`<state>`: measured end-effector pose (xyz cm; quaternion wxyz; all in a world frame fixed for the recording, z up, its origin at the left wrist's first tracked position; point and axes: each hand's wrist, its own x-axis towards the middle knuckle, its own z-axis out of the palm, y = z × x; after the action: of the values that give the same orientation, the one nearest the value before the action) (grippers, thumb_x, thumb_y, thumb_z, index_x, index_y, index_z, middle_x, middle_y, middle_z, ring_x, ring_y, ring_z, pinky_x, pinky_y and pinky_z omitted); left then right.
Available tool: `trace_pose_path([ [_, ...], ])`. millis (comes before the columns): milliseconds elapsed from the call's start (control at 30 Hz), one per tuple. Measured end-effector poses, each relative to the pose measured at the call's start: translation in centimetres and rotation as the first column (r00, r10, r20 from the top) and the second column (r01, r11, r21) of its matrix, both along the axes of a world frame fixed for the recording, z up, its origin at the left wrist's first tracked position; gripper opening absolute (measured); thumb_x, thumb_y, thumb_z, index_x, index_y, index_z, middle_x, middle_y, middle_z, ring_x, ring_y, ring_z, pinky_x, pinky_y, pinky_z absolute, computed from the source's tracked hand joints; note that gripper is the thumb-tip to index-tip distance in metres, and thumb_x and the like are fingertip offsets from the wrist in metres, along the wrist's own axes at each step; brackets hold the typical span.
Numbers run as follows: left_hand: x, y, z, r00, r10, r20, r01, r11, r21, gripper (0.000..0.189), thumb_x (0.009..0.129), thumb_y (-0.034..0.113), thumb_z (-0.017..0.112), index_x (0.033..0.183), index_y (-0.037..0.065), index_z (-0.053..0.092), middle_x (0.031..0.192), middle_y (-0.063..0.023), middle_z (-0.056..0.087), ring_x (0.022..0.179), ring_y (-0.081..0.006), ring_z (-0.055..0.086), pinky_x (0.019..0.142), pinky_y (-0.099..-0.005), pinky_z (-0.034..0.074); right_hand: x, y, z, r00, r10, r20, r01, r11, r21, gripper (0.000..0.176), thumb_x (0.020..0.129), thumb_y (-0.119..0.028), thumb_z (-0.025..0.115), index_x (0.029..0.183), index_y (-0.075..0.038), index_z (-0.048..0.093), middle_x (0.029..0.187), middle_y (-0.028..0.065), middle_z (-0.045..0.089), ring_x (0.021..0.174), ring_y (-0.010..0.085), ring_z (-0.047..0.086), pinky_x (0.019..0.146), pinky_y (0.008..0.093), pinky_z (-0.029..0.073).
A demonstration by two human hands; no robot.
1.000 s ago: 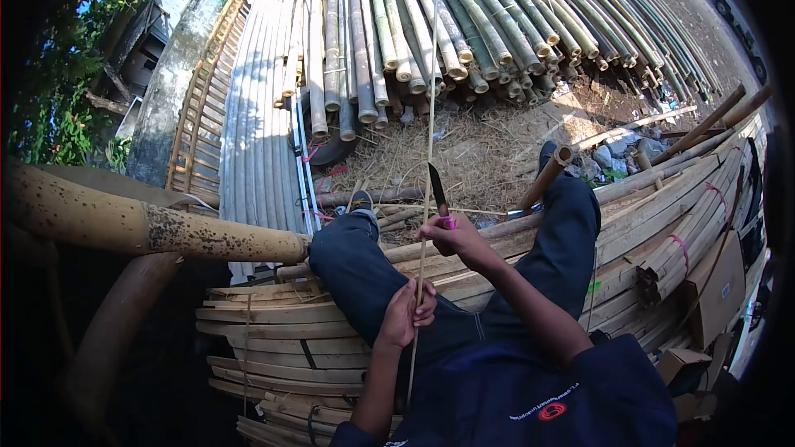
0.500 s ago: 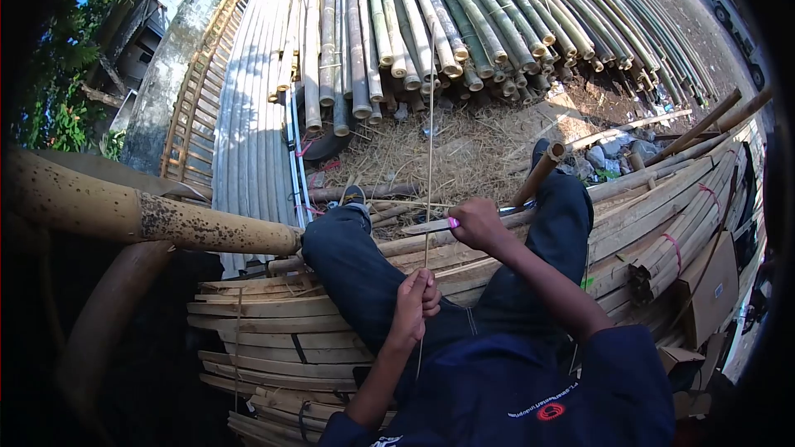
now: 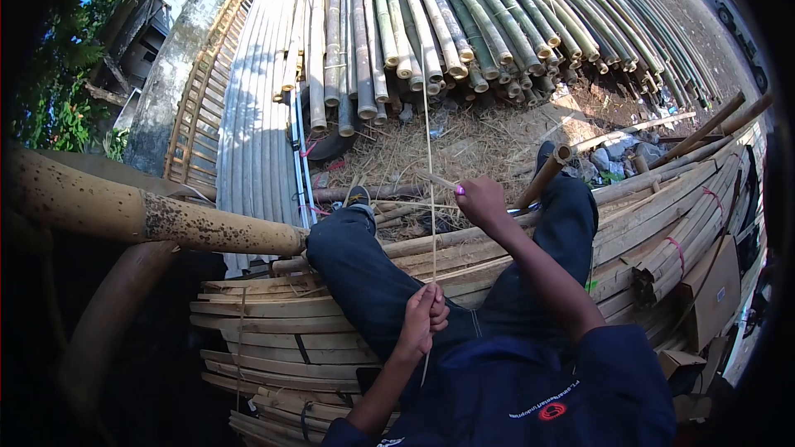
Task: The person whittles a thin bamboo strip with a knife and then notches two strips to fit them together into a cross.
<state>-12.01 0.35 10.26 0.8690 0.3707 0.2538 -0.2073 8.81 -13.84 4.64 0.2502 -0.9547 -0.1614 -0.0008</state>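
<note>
A long thin bamboo strip runs away from my lap toward the pole pile. My left hand is closed around its near part, above my thighs, and a short end sticks out below the fist. Farther out, my right hand grips a knife with a pink band where blade meets handle. The blade points left and crosses the strip. Most of the handle is hidden in my fist. An upright bamboo pole stands between my right hand and my right knee.
Split bamboo slats lie stacked beneath and beside me. A thick bamboo pole reaches in from the left to my knee. Ahead are piled bamboo poles, corrugated sheets and straw-littered ground. A cardboard box sits at right.
My right hand and the knife have moved outward along the strip, and the blade is now tilted differently. My left hand has shifted slightly toward my body, still holding the strip.
</note>
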Motion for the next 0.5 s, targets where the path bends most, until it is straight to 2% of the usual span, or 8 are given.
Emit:
trace_pose_path([
  [33,-0.4,-0.4,0.0,1.0,-0.027,-0.008,0.027,0.999,-0.037,0.028,0.099,0.032,0.043,0.082,0.011,0.041,0.058,0.0074,0.023,0.044,-0.0018,0.019,0.038,-0.0182,0.015,1.6,-0.9,-1.5,0.992,-0.128,0.007,0.129,0.992,-0.001,0.023,0.076,-0.025,0.056,0.067,-0.006,0.065,0.063,0.0176,0.061,0.063,0.0365,0.062,0.058,0.048,0.048],
  [67,-0.6,-0.7,-0.4,0.999,-0.044,-0.028,0.042,0.998,-0.052,0.028,0.099,0.032,0.044,0.082,0.01,0.041,0.058,0.0074,0.023,0.044,-0.0019,0.019,0.038,-0.0181,0.016,1.6,-1.4,-1.5,0.992,-0.128,0.012,0.128,0.992,0.002,0.023,0.076,-0.025,0.056,0.067,-0.006,0.065,0.063,0.0176,0.061,0.063,0.0365,0.062,0.058,0.048,0.048],
  [167,0.2,-0.1,-0.6,1.0,-0.012,-0.013,0.011,1.0,-0.011,0.027,0.099,0.031,0.045,0.083,0.01,0.042,0.058,0.0075,0.023,0.044,-0.0018,0.019,0.038,-0.0181,0.016,-1.0,-1.5,-0.7,0.987,0.153,-0.053,-0.153,0.988,0.011,0.024,0.077,-0.026,0.056,0.068,-0.006,0.065,0.064,0.0178,0.061,0.063,0.0372,0.062,0.06,0.0485,0.049],
  [233,0.9,0.6,-1.1,1.0,0.012,-0.014,-0.012,1.0,0.007,0.026,0.099,0.03,0.045,0.083,0.009,0.043,0.057,0.0075,0.023,0.044,-0.0017,0.019,0.038,-0.0181,0.016,-5.0,-0.6,0.6,0.904,0.405,-0.141,-0.403,0.914,0.043,0.024,0.076,-0.027,0.058,0.068,-0.006,0.065,0.063,0.0169,0.061,0.062,0.0365,0.062,0.059,0.0478,0.049],
  [300,1.2,0.8,-1.3,0.999,0.018,-0.045,-0.016,0.998,0.055,0.025,0.099,0.029,0.045,0.083,0.009,0.044,0.056,0.0075,0.022,0.044,-0.0017,0.02,0.038,-0.0182,0.016,-7.8,0.2,1.2,0.839,0.526,-0.141,-0.524,0.85,0.052,0.022,0.076,-0.027,0.057,0.067,-0.008,0.064,0.059,0.0159,0.059,0.061,0.0354,0.061,0.055,0.0486,0.047],
  [367,0.9,0.3,-1.3,0.999,0.014,-0.031,-0.012,0.998,0.066,0.025,0.099,0.029,0.046,0.083,0.009,0.044,0.056,0.0073,0.022,0.043,-0.0018,0.02,0.038,-0.018,0.016,-7.6,0.0,1.1,0.855,0.51,-0.096,-0.506,0.86,0.064,0.023,0.077,-0.026,0.056,0.067,-0.007,0.064,0.06,0.0169,0.059,0.061,0.0365,0.061,0.055,0.0491,0.047],
  [433,0.3,0.2,-0.7,0.999,-0.031,-0.022,0.031,0.999,0.032,0.024,0.099,0.029,0.045,0.084,0.01,0.044,0.055,0.0071,0.022,0.043,-0.0019,0.02,0.038,-0.0179,0.016,-5.1,-0.8,-1.6,0.967,0.256,0.005,-0.254,0.952,0.171,0.024,0.077,-0.026,0.055,0.067,-0.006,0.063,0.061,0.0182,0.059,0.062,0.0377,0.06,0.057,0.0491,0.047],
  [500,-0.2,-0.2,-0.1,0.997,-0.053,-0.05,0.053,0.999,-0.015,0.024,0.099,0.029,0.045,0.084,0.009,0.044,0.056,0.0072,0.022,0.043,-0.0019,0.019,0.038,-0.018,0.015,-1.4,-2.1,-2.8,0.998,0.009,-0.057,-0.002,0.993,0.115,0.025,0.077,-0.026,0.055,0.066,-0.005,0.062,0.062,0.0187,0.058,0.064,0.0387,0.06,0.059,0.0493,0.047],
])
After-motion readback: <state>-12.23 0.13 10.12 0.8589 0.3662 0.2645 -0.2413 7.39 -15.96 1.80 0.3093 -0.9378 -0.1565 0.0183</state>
